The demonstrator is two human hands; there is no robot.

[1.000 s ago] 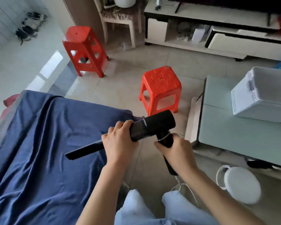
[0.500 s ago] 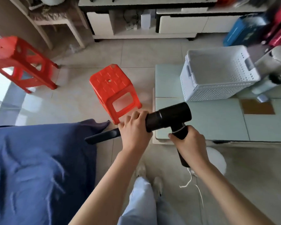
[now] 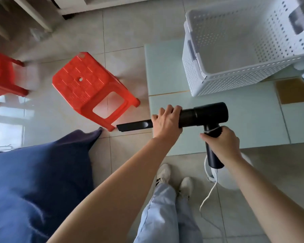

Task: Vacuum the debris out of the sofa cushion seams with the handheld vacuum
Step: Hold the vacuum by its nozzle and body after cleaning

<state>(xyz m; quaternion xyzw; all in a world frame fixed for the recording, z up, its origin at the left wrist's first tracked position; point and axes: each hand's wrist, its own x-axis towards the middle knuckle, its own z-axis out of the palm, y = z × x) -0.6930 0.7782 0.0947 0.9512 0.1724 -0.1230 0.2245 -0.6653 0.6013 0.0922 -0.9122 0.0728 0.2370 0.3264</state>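
Right hand (image 3: 221, 144): we curl our fingers round the grip of the black handheld vacuum (image 3: 204, 114).
Left hand (image 3: 166, 122): we clasp the barrel where the crevice nozzle (image 3: 134, 126) joins.
Vacuum: held level in the air, nozzle pointing left, above the near edge of a pale green table (image 3: 167, 71).
Sofa cover (image 3: 37, 174): blue fabric, near left, apart from the nozzle.
Surroundings: red stool (image 3: 88, 85) left, white basket (image 3: 239, 48) far right.

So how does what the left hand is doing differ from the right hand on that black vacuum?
The left hand wraps over the handheld vacuum where barrel meets nozzle, knuckles up; the right hand grips the handle hanging below the body. The left hand sits farther forward, nearer the red stool; the right hand is closer to the person. Both hold the same vacuum, above the floor.
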